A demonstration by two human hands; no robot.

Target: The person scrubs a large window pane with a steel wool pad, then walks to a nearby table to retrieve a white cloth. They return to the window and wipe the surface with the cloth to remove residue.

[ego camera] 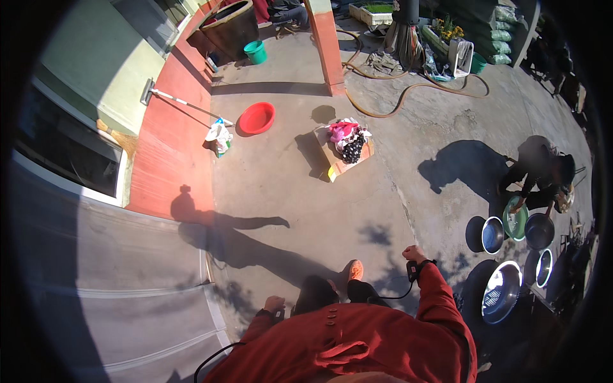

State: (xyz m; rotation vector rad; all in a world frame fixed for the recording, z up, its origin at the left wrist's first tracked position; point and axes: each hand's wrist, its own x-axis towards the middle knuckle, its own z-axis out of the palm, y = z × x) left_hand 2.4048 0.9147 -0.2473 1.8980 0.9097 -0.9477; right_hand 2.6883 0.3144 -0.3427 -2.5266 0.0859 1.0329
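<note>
My left hand (275, 303) hangs low beside my body, its fingers curled, with nothing seen in it. To the right, my right hand (414, 253) is held out over the concrete floor as a loose fist, also with nothing visible in it. Both wrists wear dark straps with small devices and cables. Ahead of me stands a cardboard box (352, 167) heaped with clothes (346, 131), pink, white and black with white dots. Neither hand touches the box. One orange shoe (356, 270) of mine is forward.
A red basin (257, 118), a plastic bag (220, 137) and a long-handled squeegee (179, 100) are by the wall. A hose (402, 98) curls near a pillar (325, 48). At right, another person (539, 165) crouches over a green basin (515, 220) near several metal basins (502, 292).
</note>
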